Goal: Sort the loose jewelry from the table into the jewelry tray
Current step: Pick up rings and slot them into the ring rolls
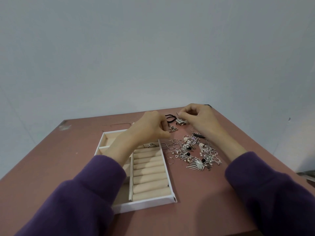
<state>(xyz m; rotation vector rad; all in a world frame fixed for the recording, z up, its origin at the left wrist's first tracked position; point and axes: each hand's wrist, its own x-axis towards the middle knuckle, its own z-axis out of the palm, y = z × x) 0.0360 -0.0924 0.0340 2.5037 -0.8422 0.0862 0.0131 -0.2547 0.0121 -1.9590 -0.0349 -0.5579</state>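
A white jewelry tray (170,186) with beige ring rolls and side compartments lies on the table's left half. A ring (150,145) sits in its far rolls. To its right lies a heap of loose jewelry (196,154): pearl pieces, silver fan-shaped pieces, thin hoops. My left hand (150,128) hovers over the tray's far right corner, its fingers curled and pinching a small silver piece (170,131). My right hand (199,120) is farther back, pinching a small silver item (178,114) between thumb and forefinger above a square silver piece (181,121).
A black braided cord (169,118) lies between my hands near the table's far edge. The reddish-brown table (204,201) ends at a pale wall behind. Purple sleeves cover both forearms. Bare tabletop shows in front of the tray and heap.
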